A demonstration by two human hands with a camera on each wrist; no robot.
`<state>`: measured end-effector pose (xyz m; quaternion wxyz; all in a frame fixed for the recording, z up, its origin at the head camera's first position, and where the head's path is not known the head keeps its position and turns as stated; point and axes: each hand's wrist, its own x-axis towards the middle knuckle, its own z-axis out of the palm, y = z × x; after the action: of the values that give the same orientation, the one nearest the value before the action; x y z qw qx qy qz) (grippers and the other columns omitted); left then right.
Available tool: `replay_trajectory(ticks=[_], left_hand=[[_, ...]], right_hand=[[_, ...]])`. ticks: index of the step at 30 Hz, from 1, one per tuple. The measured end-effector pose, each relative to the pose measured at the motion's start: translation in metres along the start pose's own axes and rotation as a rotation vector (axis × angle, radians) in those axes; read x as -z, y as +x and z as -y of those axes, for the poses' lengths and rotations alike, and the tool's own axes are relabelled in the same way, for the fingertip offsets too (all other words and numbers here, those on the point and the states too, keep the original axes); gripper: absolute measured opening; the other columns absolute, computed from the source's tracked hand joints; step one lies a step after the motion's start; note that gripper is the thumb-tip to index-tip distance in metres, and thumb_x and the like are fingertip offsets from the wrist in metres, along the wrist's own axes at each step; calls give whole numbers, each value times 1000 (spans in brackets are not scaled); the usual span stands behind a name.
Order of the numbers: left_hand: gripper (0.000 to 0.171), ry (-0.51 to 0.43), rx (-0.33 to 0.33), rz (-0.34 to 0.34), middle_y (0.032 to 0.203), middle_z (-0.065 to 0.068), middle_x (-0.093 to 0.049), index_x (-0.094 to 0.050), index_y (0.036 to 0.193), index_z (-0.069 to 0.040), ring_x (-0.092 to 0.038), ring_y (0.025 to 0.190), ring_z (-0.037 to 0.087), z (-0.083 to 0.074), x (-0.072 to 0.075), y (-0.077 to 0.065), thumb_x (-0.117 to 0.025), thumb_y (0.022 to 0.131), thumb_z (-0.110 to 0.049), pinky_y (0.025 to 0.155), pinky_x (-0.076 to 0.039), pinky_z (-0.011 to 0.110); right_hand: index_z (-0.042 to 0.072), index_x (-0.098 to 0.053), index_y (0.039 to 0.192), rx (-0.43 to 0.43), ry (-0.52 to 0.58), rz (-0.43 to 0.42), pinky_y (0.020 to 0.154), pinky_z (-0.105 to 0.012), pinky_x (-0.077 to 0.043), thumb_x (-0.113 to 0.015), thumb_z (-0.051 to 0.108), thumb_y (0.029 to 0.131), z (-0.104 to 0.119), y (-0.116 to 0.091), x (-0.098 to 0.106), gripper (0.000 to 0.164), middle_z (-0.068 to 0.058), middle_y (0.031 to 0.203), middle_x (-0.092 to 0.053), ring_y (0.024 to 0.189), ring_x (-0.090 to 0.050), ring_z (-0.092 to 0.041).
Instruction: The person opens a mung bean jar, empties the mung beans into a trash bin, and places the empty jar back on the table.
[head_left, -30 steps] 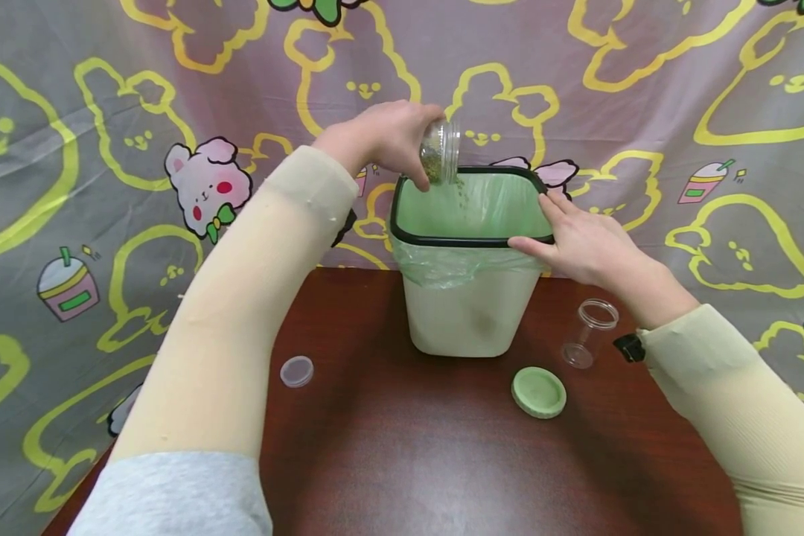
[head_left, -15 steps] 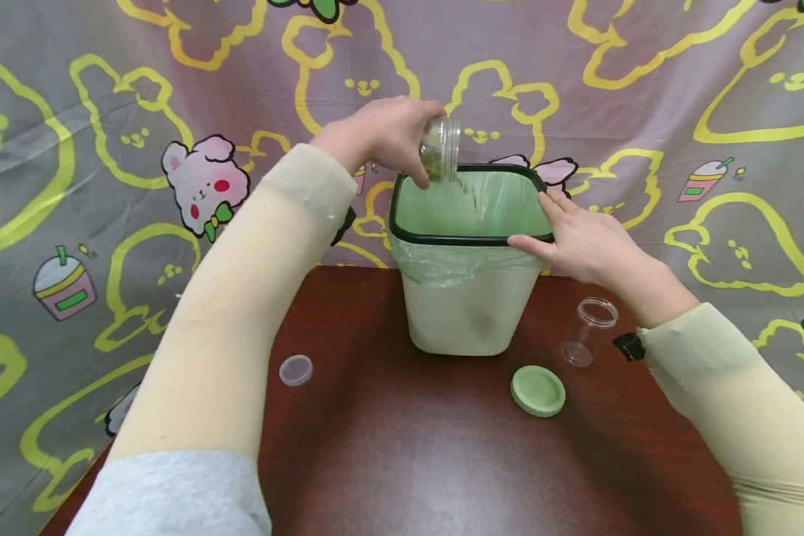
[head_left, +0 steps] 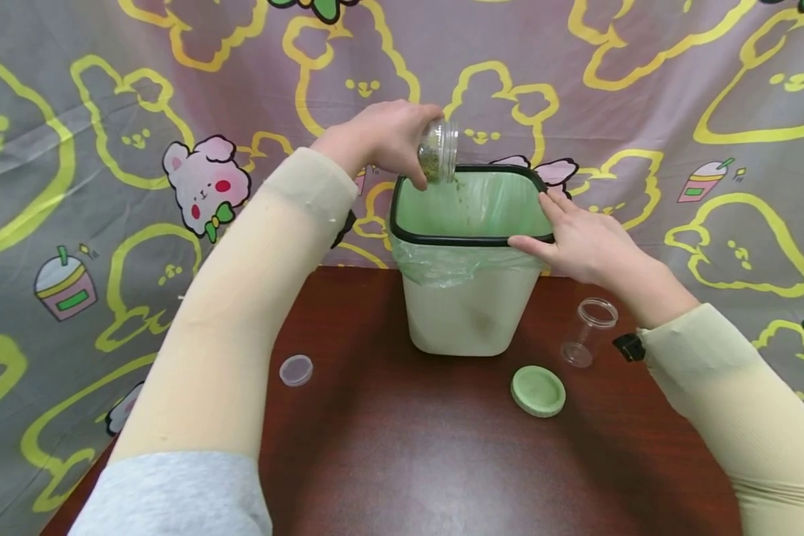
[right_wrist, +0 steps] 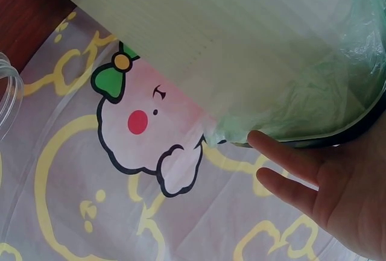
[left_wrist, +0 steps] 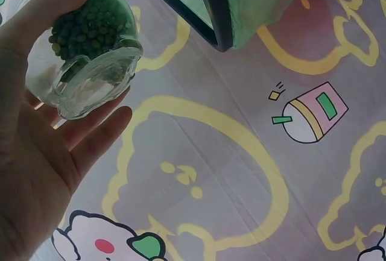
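In the head view my left hand point(head_left: 391, 138) grips a clear plastic jar point(head_left: 441, 152) tipped on its side, its mouth over the bin's left part. Small green beans fall from it in a thin stream. The left wrist view shows the jar point(left_wrist: 123, 62) with the beans point(left_wrist: 90, 32) inside and the thumb across it. A pale trash bin point(head_left: 469, 313) with a black rim stands upright, lined with a green bag point(head_left: 442, 264). On its right front corner rests my right hand point(head_left: 592, 242), fingers fairly straight, thumb on the front rim; two fingers extend along its outside in the right wrist view.
On the brown table point(head_left: 388, 439), an open clear jar point(head_left: 586, 335) stands right of the bin. A green lid point(head_left: 538, 391) lies in front of that jar, and a small translucent disc point(head_left: 296, 371) lies at left. A patterned cloth point(head_left: 241, 89) hangs behind.
Beans keep dropping from the tipped jar into the bin, and fewer show inside it. The left hand shifts very slightly; the right hand stays on the rim.
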<state>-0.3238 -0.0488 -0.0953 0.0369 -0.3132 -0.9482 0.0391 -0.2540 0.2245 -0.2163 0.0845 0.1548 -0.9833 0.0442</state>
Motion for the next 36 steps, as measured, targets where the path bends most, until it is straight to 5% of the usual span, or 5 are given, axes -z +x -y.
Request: replay_trajectory(ticks=[11, 17, 28, 36], left_hand=[[100, 6, 10, 24, 127, 8, -52, -26, 152, -10, -50, 111, 23, 0, 2, -1, -81, 74, -38, 94, -42, 41], [102, 17, 1, -46, 135, 7, -50, -23, 154, -12, -50, 117, 24, -1, 3, -1, -81, 74, -37, 97, -42, 40], [97, 56, -18, -3, 138, 8, -48, -27, 151, -9, -47, 122, 26, -6, 6, -2, -81, 74, -35, 100, -40, 42], [102, 62, -30, -67, 148, 7, -40, -21, 154, -10, -43, 129, 26, -7, 4, 0, -81, 75, -35, 103, -37, 43]], right_hand=[[-1, -18, 153, 1, 2, 2, 93, -66, -35, -33, 75, 90, 0, 0, 1, 100, -22, 158, -15, 126, -35, -56], [-1, -18, 153, 0, -2, 5, 92, -66, -35, -33, 75, 90, 0, -1, 2, 100, -23, 158, -15, 126, -35, -56], [-1, -18, 153, -1, 1, 0, 92, -66, -35, -33, 75, 90, 0, -2, 2, 100, -22, 158, -15, 126, -35, -56], [-1, -19, 153, 2, -1, -2, 93, -66, -35, -33, 75, 90, 0, -2, 2, 100, -22, 158, -15, 126, -35, -57]])
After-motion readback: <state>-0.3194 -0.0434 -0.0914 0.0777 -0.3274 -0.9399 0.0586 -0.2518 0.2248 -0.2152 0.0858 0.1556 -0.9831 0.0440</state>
